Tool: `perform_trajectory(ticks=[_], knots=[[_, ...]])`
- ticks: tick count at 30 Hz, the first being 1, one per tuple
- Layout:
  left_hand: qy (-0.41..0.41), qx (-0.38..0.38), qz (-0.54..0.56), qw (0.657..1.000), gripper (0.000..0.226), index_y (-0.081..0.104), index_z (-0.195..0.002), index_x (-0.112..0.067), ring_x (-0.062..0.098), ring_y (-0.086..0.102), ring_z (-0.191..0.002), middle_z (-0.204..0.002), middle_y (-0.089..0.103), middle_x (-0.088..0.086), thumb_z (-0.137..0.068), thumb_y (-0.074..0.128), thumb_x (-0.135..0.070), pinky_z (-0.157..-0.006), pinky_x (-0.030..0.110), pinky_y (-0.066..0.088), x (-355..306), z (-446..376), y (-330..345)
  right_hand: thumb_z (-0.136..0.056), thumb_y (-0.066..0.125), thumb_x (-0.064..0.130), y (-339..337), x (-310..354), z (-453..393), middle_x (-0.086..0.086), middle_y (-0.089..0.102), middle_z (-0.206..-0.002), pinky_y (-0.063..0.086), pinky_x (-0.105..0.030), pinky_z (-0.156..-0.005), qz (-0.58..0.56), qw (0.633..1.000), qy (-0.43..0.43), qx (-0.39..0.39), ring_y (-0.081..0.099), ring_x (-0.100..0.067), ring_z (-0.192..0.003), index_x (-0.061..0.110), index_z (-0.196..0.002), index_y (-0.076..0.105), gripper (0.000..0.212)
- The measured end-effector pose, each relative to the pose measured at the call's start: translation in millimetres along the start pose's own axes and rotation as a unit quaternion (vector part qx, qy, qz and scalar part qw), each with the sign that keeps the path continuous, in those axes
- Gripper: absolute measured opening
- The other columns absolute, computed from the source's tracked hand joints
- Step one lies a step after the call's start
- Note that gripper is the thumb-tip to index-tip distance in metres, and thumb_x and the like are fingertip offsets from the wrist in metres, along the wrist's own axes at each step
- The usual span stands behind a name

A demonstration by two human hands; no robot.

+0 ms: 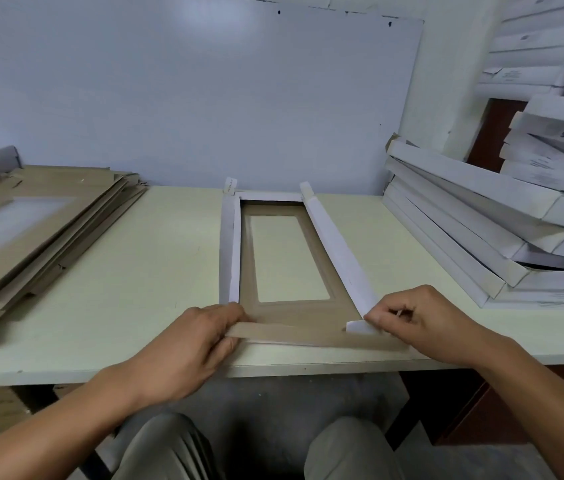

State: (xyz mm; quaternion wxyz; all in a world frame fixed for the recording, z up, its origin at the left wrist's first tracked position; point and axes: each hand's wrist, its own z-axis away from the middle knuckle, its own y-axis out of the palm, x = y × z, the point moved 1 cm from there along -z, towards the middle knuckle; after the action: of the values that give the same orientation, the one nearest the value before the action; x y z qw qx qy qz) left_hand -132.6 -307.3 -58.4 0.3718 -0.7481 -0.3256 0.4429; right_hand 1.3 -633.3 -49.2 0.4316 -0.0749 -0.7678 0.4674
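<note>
One cardboard blank, brown side up, flat on the middle of the table, near end right at the front edge. Rectangular window cut through its middle. Long white side flaps folded up and inward: left flap almost upright, right flap leaning over the brown panel. Near flap lifted off the table between both hands.

Left hand gripping the near flap at its left end, thumb side on top, other fingers curled round beneath. Fingertips hidden under the cardboard.

Right hand at the near-right corner, fingers bent tight, thumb and forefinger pinching a small white tab just where the right flap ends. Remaining fingers tucked toward the palm; impossible to tell whether touching the near flap below.

Further out, on the left, a stack of flat brown blanks, cut off by the picture's edge. On the right, a leaning pile of folded white boxes, also cut off, printed labels too blurred to read. Behind, a white board against the wall. Below the table edge, two knees in grey trousers.
</note>
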Motion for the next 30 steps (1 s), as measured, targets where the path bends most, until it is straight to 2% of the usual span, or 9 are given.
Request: perform_trajectory(ticks=[3, 7, 9, 14, 17, 21, 24, 27, 30], knots=[[-0.035, -0.039, 0.035, 0.998, 0.015, 0.05, -0.085, -0.023, 0.013, 0.046, -0.056, -0.061, 0.05, -0.005, -0.1, 0.051, -0.025, -0.054, 0.02, 0.034, -4, -3, 1, -0.09, 0.045, 0.059, -8, 6, 1, -0.023, 0.06, -0.08, 0.039, -0.035, -0.064, -0.011, 0.998, 0.014, 0.057, 0.046, -0.016, -0.067, -0.001, -0.08, 0.064, 0.064], [-0.077, -0.083, 0.045, 0.993, 0.019, 0.052, -0.079, -0.021, 0.01, 0.047, -0.067, -0.068, 0.05, -0.007, -0.098, 0.053, -0.018, -0.06, 0.018, 0.036, -9, -9, 5, -0.076, 0.075, 0.054, -10, 11, 6, 0.011, 0.073, -0.09, 0.052, -0.028, -0.071, 0.008, 0.996, 0.035, 0.083, 0.066, -0.011, -0.072, 0.036, -0.089, 0.075, 0.022], [-0.089, -0.1, 0.04, 0.99, 0.02, 0.053, -0.078, -0.02, 0.009, 0.047, -0.073, -0.074, 0.051, -0.006, -0.097, 0.055, -0.015, -0.065, 0.017, 0.036, -10, -12, 6, -0.086, 0.073, 0.041, -8, 7, 4, 0.017, 0.071, -0.083, 0.05, -0.026, -0.065, 0.025, 0.997, 0.033, 0.069, 0.063, -0.014, -0.065, 0.033, -0.081, 0.073, 0.009], [-0.144, -0.094, 0.073, 0.982, 0.026, 0.053, -0.072, -0.023, 0.01, 0.045, -0.058, -0.056, 0.046, -0.008, -0.098, 0.055, -0.021, -0.054, 0.02, 0.034, -4, -20, 5, -0.1, 0.054, 0.037, -1, 1, -14, 0.01, 0.028, -0.054, 0.024, -0.023, -0.052, 0.072, 0.996, 0.043, 0.04, 0.028, -0.008, -0.05, 0.02, -0.059, 0.032, 0.05], [-0.17, -0.088, 0.071, 0.979, 0.031, 0.051, -0.067, -0.028, 0.009, 0.043, -0.054, -0.053, 0.045, -0.011, -0.096, 0.057, -0.02, -0.054, 0.021, 0.032, -1, -26, 2, -0.1, 0.054, 0.037, 5, -2, -24, 0.011, 0.035, -0.056, 0.025, -0.022, -0.054, 0.08, 0.993, 0.07, 0.055, 0.033, -0.007, -0.052, 0.02, -0.061, 0.04, 0.045], [-0.205, -0.045, 0.043, 0.977, 0.016, 0.056, -0.082, -0.03, 0.011, 0.05, -0.065, -0.065, 0.055, -0.012, -0.095, 0.056, -0.02, -0.072, 0.035, 0.042, -2, -37, -1, -0.095, 0.062, 0.036, 12, -1, -29, 0.022, 0.061, -0.089, 0.035, -0.01, -0.065, 0.058, 0.994, 0.095, 0.022, 0.055, 0.011, -0.078, 0.036, -0.097, 0.064, 0.002], [-0.231, 0.007, 0.033, 0.972, 0.014, 0.053, -0.105, -0.03, 0.015, 0.055, -0.078, -0.084, 0.064, -0.008, -0.094, 0.055, -0.021, -0.091, 0.042, 0.044, -3, -43, -5, -0.093, 0.063, 0.042, 14, 1, -28, 0.017, 0.06, -0.096, 0.042, -0.021, -0.072, 0.077, 0.992, 0.098, -0.009, 0.056, 0.004, -0.085, 0.038, -0.105, 0.056, 0.014], [-0.247, 0.057, 0.054, 0.966, 0.026, 0.046, -0.115, -0.031, 0.014, 0.055, -0.076, -0.083, 0.066, -0.007, -0.093, 0.056, -0.021, -0.089, 0.041, 0.041, -3, -46, -10, -0.095, 0.055, 0.049, 16, 7, -22, 0.019, 0.054, -0.098, 0.043, -0.022, -0.069, 0.168, 0.984, 0.051, -0.041, 0.056, -0.003, -0.084, 0.041, -0.092, 0.051, 0.01], [-0.237, 0.083, -0.017, 0.968, 0.026, 0.043, -0.116, -0.03, 0.01, 0.053, -0.077, -0.082, 0.065, -0.009, -0.093, 0.052, -0.023, -0.093, 0.039, 0.034, -2, -52, -8, -0.09, 0.04, 0.07, 17, 13, -18, 0.024, 0.047, -0.098, 0.034, -0.016, -0.067, 0.239, 0.97, -0.001, -0.033, 0.049, 0.0, -0.089, 0.043, -0.087, 0.055, 0.031]])
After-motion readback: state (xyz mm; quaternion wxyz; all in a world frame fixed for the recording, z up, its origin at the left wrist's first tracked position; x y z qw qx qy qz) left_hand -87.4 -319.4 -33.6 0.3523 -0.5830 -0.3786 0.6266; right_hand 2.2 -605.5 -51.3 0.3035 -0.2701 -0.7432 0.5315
